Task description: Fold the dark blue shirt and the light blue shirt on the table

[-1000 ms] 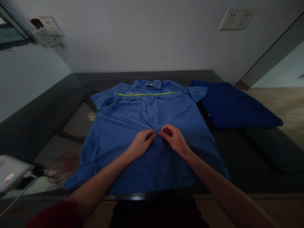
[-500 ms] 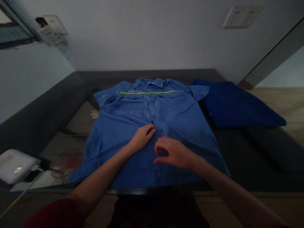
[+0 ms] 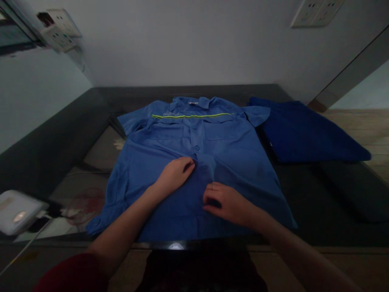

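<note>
A blue short-sleeved work shirt [image 3: 237, 170] lies front up across the dark table, its collar at the far end. A yellow-green stripe crosses the chest above two pockets. My left hand [image 3: 176, 172] pinches the shirt's front edge just below a button [image 3: 196, 148]. Lower down and to the right, my right hand [image 3: 227, 202] has its fingers and thumb drawn together on the front strip. A crease in the cloth runs up from there. The fingertips of both hands partly hide the cloth between them.
Dark blue folded cloth [image 3: 313, 134] lies on the table [image 3: 112, 94] to the right, touching the shirt's sleeve. At the left edge stands a white device [image 3: 21, 211] with a cable. Sockets [image 3: 317, 13] are on the wall behind.
My right hand has shifted slightly right and its fingers have closed from a wide curl onto the cloth. My left hand keeps its pinch. The view has tilted slightly.
</note>
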Available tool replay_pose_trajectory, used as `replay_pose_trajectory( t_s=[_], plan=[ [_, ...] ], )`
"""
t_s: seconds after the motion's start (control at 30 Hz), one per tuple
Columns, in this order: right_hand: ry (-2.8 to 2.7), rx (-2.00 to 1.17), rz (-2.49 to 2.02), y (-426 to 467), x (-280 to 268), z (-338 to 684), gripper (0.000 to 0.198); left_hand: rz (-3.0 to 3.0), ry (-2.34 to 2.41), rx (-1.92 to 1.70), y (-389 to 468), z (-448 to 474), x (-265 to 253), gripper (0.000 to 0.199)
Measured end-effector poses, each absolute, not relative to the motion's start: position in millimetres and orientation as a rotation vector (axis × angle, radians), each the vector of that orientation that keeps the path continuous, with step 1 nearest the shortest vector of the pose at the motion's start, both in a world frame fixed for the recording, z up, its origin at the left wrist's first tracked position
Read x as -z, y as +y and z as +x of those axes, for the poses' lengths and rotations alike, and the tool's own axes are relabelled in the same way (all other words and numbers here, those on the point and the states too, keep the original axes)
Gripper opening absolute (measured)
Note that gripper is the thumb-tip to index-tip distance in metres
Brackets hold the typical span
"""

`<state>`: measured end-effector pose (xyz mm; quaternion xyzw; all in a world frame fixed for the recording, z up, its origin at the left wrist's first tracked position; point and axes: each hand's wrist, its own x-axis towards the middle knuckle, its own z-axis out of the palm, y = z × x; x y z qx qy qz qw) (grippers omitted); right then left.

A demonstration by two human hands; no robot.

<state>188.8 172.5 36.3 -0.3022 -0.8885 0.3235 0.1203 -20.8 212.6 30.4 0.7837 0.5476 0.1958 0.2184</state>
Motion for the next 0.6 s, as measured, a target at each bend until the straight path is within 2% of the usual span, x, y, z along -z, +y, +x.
replay_pose_trajectory(
  t_s=[0.1, 0.23, 0.37, 0.5, 0.6],
  plan=[
    [-2.257, -1.102, -1.11, 181.6, -35.5, 198.7, 0.007, 2.182, 1.516, -0.415, 205.9, -24.5, -43.5, 0.021],
    [-1.958, -1.135, -1.246, 193.1, -31.7, 208.7, 0.01, 2.18, 1.345, -0.161, 188.7, -19.9, -58.4, 0.023],
    [-1.878, -1.075, -1.325, 194.9, -30.4, 209.4, 0.015, 2.233, 1.189, -0.017, 168.8, -2.0, -56.9, 0.01],
    [-1.838, -1.025, -1.275, 192.2, -30.0, 205.5, 0.014, 2.398, 1.241, 0.046, 155.6, 18.2, -48.3, 0.019],
    [-1.819, -1.02, -1.258, 191.9, -28.1, 204.3, 0.013, 2.441, 1.252, 0.099, 151.8, 26.6, -47.8, 0.014]
  ],
)
